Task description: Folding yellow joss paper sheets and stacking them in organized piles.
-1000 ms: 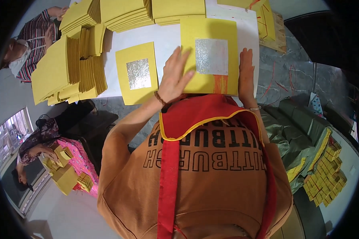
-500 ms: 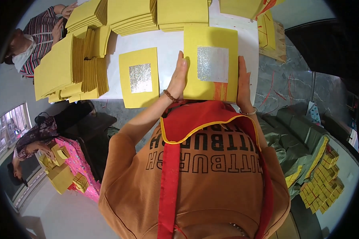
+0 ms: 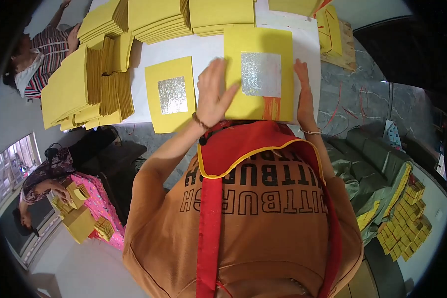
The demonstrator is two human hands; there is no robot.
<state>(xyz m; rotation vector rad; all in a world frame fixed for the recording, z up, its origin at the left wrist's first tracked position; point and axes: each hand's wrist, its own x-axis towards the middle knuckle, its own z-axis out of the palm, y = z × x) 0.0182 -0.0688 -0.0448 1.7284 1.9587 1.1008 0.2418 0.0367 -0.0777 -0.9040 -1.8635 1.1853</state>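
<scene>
Before me on the white tabletop [image 3: 208, 49] lies a yellow paper sheet [image 3: 258, 39] with a silver foil square [image 3: 261, 74] and a red smear below it; whether other sheets lie under it I cannot tell. My left hand [image 3: 214, 94] is at its left edge, a little blurred, thumb spread toward the paper. Along the right edge my right hand [image 3: 304, 94] stands upright with fingers stretched, apart from the paper. Neither hand grips anything. Left of my left hand is another yellow sheet [image 3: 154, 114] bearing a silver square.
Folded yellow paper stacks [image 3: 64, 82] line the table's left side, with more stacks [image 3: 159, 20] along the far edge. A person in a striped top [image 3: 52, 49] is at far left. Lower left, another person's hands work at a pink-covered table [image 3: 104, 203]. Yellow bundles [image 3: 405, 226] lie lower right.
My left hand has turned from flat against the sheet's left edge, its thumb now spread. My right hand has drawn slightly away from the right edge. The sheet stays in place.
</scene>
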